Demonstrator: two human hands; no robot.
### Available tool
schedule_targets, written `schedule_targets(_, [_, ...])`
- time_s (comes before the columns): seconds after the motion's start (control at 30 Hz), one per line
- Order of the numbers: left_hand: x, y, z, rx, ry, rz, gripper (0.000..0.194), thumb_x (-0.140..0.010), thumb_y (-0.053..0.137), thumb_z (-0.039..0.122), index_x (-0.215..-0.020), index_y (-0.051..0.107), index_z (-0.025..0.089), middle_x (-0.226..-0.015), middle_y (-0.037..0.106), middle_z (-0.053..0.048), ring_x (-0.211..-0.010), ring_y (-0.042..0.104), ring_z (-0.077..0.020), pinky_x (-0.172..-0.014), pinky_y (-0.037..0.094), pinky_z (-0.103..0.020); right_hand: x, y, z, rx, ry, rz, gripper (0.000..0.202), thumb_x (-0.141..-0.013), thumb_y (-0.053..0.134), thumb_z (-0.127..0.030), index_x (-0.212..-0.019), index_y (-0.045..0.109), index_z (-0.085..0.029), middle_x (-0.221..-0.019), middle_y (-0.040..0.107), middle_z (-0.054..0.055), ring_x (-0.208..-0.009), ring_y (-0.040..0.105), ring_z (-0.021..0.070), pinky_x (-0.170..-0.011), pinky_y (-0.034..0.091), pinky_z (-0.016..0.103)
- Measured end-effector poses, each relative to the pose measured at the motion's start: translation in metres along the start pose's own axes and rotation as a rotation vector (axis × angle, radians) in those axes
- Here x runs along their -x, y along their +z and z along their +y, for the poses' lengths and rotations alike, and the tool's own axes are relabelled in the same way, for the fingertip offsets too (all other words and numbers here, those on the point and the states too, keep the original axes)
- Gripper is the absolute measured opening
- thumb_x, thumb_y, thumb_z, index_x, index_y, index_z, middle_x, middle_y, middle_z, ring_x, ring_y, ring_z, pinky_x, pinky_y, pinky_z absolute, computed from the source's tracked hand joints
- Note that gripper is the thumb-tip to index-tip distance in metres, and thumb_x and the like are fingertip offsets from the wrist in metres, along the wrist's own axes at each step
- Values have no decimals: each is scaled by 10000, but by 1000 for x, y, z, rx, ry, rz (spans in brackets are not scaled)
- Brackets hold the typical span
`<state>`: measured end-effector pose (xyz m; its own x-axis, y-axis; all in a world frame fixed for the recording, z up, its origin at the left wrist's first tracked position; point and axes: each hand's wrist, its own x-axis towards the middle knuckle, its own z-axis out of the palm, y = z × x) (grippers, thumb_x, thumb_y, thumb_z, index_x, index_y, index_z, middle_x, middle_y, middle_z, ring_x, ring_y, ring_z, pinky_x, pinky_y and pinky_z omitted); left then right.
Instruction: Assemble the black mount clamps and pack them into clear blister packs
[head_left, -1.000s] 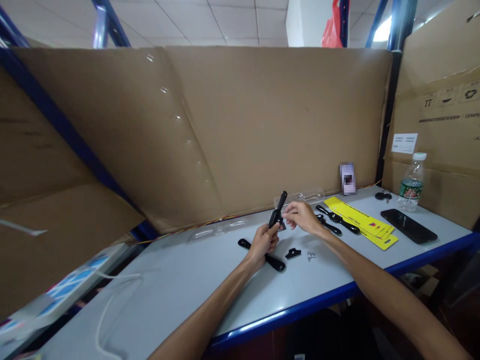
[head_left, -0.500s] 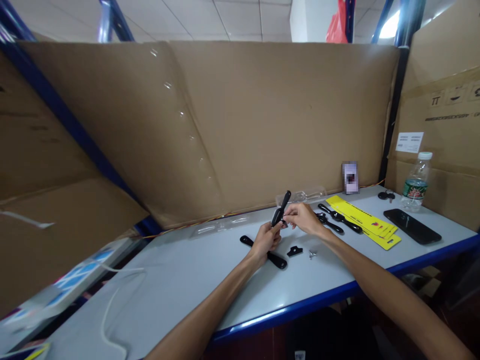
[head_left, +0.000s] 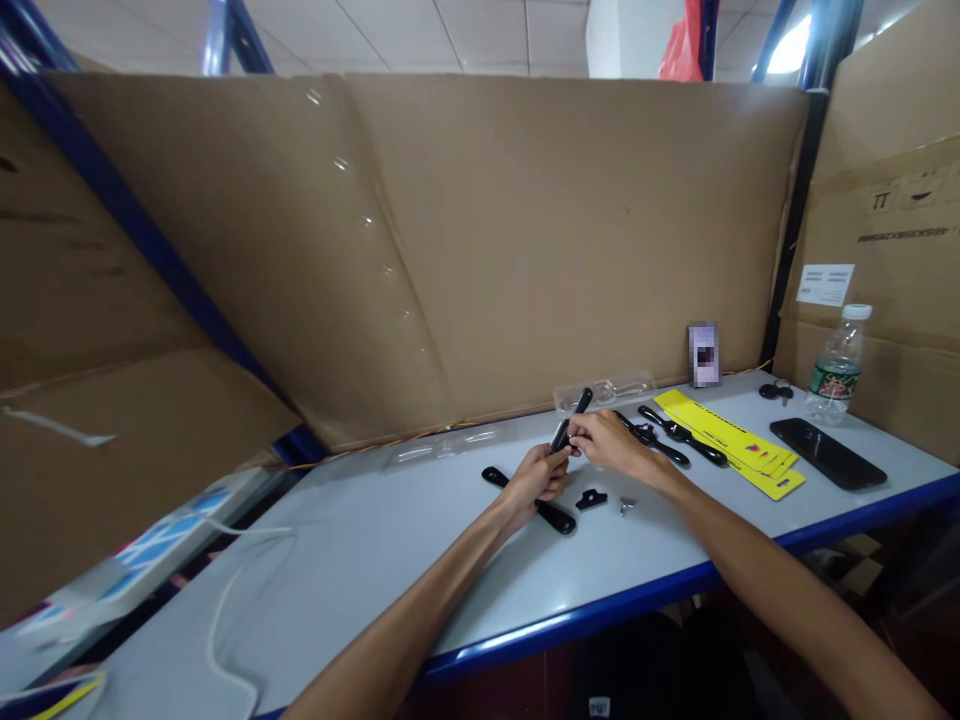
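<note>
My left hand point(head_left: 537, 478) grips the lower end of a slim black lever-shaped part point(head_left: 571, 417) that sticks up and to the right. My right hand point(head_left: 612, 441) pinches the same part at its middle, fingertips meeting those of my left hand. Under my left hand a second long black part point(head_left: 556, 518) lies flat on the grey table point(head_left: 390, 560). A small black bracket point(head_left: 590, 497) and a small silver wing nut point(head_left: 624, 506) lie just right of it.
More black parts point(head_left: 679, 435) lie on yellow cards point(head_left: 731, 446) to the right, with a black phone point(head_left: 827, 452), keys point(head_left: 772, 391) and a water bottle point(head_left: 837, 365). Clear plastic trays point(head_left: 609, 387) and cardboard walls stand behind. A white cable point(head_left: 217, 610) lies at the left.
Both hands have lowered slightly toward the table, and the black part now leans more to the right. The view has drifted a little.
</note>
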<state>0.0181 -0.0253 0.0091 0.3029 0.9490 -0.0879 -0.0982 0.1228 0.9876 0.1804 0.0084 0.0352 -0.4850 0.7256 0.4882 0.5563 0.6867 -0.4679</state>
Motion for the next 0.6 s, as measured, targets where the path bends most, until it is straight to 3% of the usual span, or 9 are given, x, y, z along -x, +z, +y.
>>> schedule_targets(0.1, [2, -1, 1, 25, -28, -66, 344, -773, 757, 396, -818, 497, 175, -559, 293, 124, -384, 172, -7, -379, 43, -159, 0, -2, -1, -100, 89, -13, 169, -786, 623, -40, -881, 700, -156, -650, 696, -12, -605, 608, 116, -600, 393, 203])
schedule_targets(0.23, [3, 0, 2, 82, -77, -129, 287, -817, 725, 370, -873, 556, 144, -547, 255, 130, -381, 157, -9, -363, 42, -147, -2, 1, -1, -336, 295, -5, 143, -756, 588, -32, -771, 640, -164, -529, 628, -58, -433, 536, 89, -492, 394, 189])
schedule_targets(0.37, [1, -3, 1, 169, -144, -164, 231, -850, 698, 322, -832, 543, 152, -531, 241, 130, -372, 144, -12, -326, 63, -127, -4, 4, 0, -508, 427, -52, 114, -781, 615, -87, -706, 594, -169, -505, 610, -57, -401, 527, 95, -447, 400, 196])
schedule_targets(0.5, [-3, -7, 1, 307, -262, -175, 150, -930, 598, 268, -869, 549, 140, -532, 250, 122, -351, 160, -16, -294, 82, -120, -4, 4, 2, -289, 370, 15, 109, -790, 710, -157, -698, 651, -161, -611, 682, -10, -560, 614, 118, -551, 413, 205])
schedule_targets(0.6, [-3, -7, 4, 424, -369, -149, 234, -1013, 455, 298, -899, 555, 119, -525, 239, 119, -332, 187, -22, -277, 95, -124, -3, 4, 3, -51, 285, 73, 100, -811, 731, -198, -728, 685, -166, -734, 731, 26, -696, 653, 137, -627, 395, 214])
